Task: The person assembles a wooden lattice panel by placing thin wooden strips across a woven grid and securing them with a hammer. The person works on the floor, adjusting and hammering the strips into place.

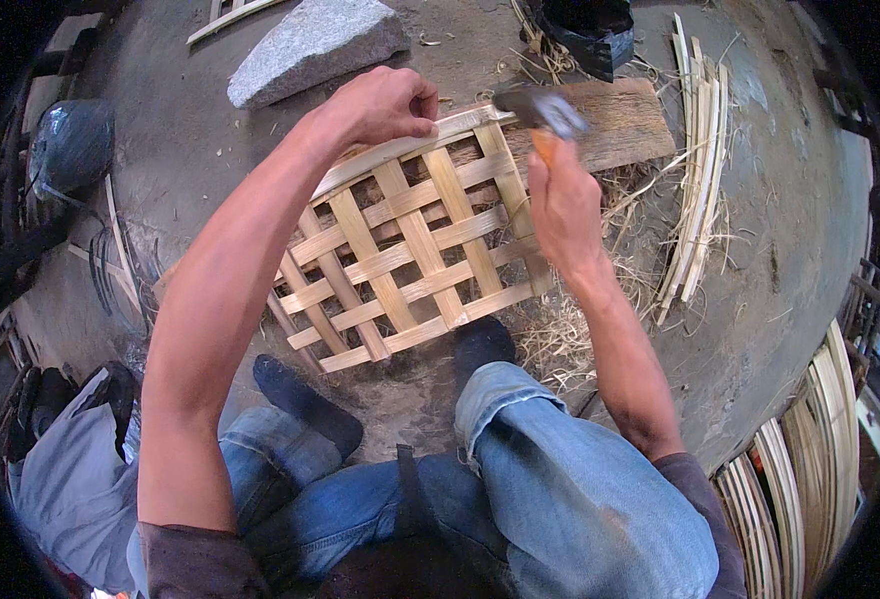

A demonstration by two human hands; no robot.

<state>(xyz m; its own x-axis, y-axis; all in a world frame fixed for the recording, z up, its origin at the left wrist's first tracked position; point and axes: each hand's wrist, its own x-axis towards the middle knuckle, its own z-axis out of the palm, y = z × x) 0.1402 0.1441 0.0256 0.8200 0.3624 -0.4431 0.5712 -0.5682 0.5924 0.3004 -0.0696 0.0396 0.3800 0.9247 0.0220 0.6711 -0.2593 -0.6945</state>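
A woven lattice of flat bamboo strips lies on the ground in front of me, its far edge resting on a wooden plank. My left hand is closed and presses on the lattice's far top edge strip. My right hand grips an orange-handled hammer, whose blurred metal head hovers over the lattice's far right corner. My right foot in a dark sock rests on the near edge of the lattice. My left socked foot is tucked under my knee.
A grey stone block lies at the far left. Loose bamboo slats lie to the right, with shavings around. Bent bamboo hoops stack at the lower right. A dark bag sits far ahead, cloth at my left.
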